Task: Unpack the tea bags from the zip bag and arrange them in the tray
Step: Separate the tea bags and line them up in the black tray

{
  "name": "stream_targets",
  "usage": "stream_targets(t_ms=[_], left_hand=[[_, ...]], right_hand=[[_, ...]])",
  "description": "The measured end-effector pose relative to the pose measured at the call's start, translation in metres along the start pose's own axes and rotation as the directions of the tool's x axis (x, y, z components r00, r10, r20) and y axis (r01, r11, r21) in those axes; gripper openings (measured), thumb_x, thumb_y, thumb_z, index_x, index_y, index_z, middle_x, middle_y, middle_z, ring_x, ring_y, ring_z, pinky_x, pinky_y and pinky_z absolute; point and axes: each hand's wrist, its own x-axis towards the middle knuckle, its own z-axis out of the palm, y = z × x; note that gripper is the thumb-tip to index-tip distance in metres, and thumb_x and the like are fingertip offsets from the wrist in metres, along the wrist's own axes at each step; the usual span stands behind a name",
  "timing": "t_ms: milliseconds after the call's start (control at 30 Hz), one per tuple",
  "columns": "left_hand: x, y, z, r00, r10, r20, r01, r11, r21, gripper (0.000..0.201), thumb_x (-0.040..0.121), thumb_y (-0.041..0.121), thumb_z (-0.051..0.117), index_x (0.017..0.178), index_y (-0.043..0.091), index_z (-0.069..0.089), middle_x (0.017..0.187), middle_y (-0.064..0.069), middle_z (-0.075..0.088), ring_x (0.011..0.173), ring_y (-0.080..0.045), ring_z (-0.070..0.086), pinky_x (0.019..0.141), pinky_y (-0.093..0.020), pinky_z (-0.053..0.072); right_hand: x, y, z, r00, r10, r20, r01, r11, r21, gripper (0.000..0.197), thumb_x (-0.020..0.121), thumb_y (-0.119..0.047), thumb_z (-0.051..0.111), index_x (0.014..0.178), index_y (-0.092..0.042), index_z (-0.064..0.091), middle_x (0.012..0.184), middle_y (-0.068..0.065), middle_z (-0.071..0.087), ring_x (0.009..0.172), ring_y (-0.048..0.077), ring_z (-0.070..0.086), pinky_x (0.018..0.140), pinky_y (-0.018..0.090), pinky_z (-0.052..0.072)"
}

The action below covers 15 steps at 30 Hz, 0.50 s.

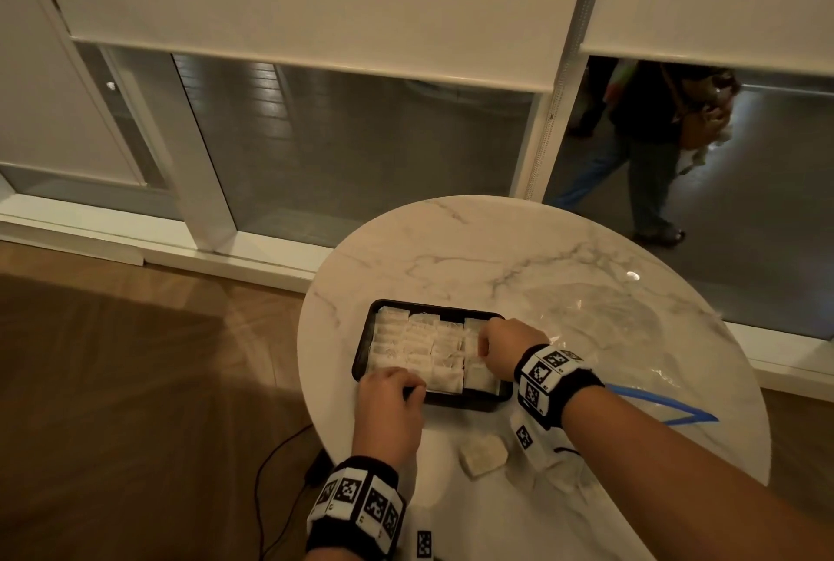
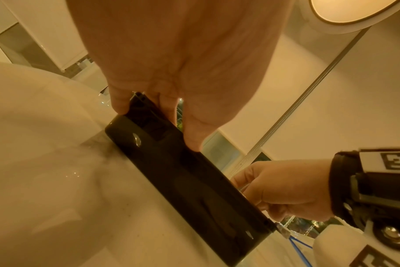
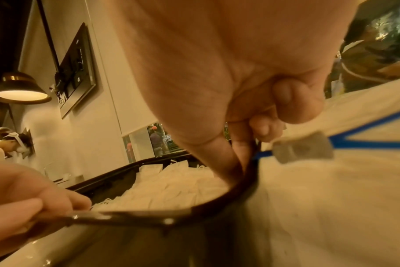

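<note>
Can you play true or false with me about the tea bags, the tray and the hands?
1. The black tray sits on a marble table. True.
2. The tray is empty. False: rows of tea bags fill it.
3. The left hand grips the tray's near edge. True.
4. A loose tea bag lies on the table near the tray. True.
5. The zip bag lies left of the tray. False: it lies to its right.

Both forearms are bare, with no sleeves. The left hand and the right hand each have a black fabric wristband behind them, ringed with white square tiles printed with black-and-white coded markers. A dark grey bracket with a silver screw sits under the right band.
</note>
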Motion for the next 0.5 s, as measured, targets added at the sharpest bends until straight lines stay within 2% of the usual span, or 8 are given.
stream_targets(t_ms=[167,233,300,333,400,500], left_hand=[[0.000,-0.001,0.000,1.000,-0.002,0.007,0.003,1.000,-0.017,0.016,0.099,0.026,0.061,0.107,0.026,0.074,0.112,0.014,0.063,0.112,-0.007,0.039,0.098,-0.019,0.029],[0.000,-0.001,0.000,1.000,-0.002,0.011,0.002,1.000,-0.022,0.016,0.099,0.026,0.060,0.108,0.025,0.074,0.113,0.013,0.062,0.111,-0.005,0.035,0.098,-0.018,0.027],[0.000,-0.001,0.001,1.000,-0.005,0.010,0.005,1.000,-0.022,0.016,0.099,0.026,0.060,0.107,0.025,0.074,0.113,0.013,0.062,0.111,-0.006,0.035,0.099,-0.018,0.028],[0.001,-0.001,0.001,1.000,-0.005,0.010,0.005,1.000,-0.022,0.015,0.099,0.026,0.060,0.107,0.026,0.073,0.113,0.013,0.062,0.111,-0.006,0.035,0.099,-0.018,0.028],[0.001,-0.002,0.001,1.000,-0.004,0.011,0.004,1.000,-0.024,0.014,0.099,0.025,0.060,0.106,0.026,0.073,0.113,0.013,0.061,0.110,-0.006,0.035,0.099,-0.019,0.028],[0.000,-0.002,0.001,1.000,0.000,0.018,0.000,1.000,-0.019,0.013,0.098,0.024,0.061,0.104,0.026,0.073,0.112,0.012,0.061,0.109,-0.006,0.034,0.099,-0.020,0.030]], right_hand=[[-0.003,0.002,0.006,0.996,0.000,-0.094,0.014,0.989,0.148,0.031,0.085,-0.014,0.055,0.108,-0.031,0.065,0.110,-0.002,0.067,0.096,0.019,0.064,0.081,0.032,0.055],[-0.007,0.001,0.008,0.989,-0.039,-0.145,0.064,0.983,0.173,0.031,0.084,-0.012,0.053,0.101,-0.034,0.068,0.110,-0.003,0.067,0.098,0.018,0.062,0.091,0.035,0.052],[-0.014,-0.003,0.013,0.987,-0.104,-0.125,0.113,0.992,0.063,0.029,0.086,-0.011,0.052,0.095,-0.031,0.071,0.105,-0.009,0.068,0.104,0.016,0.057,0.102,0.040,0.039],[-0.018,-0.005,0.016,0.987,-0.128,-0.100,0.129,0.992,0.004,0.029,0.086,-0.010,0.054,0.093,-0.030,0.073,0.103,-0.010,0.068,0.105,0.015,0.056,0.102,0.042,0.033],[-0.023,-0.007,0.023,0.991,-0.129,-0.025,0.127,0.989,-0.071,0.030,0.085,-0.005,0.054,0.091,-0.026,0.075,0.098,-0.008,0.071,0.102,0.018,0.058,0.104,0.048,0.024],[-0.024,-0.008,0.029,0.994,-0.093,0.050,0.096,0.994,-0.057,0.032,0.082,-0.003,0.048,0.092,-0.020,0.073,0.094,-0.001,0.072,0.098,0.023,0.061,0.110,0.057,0.017]])
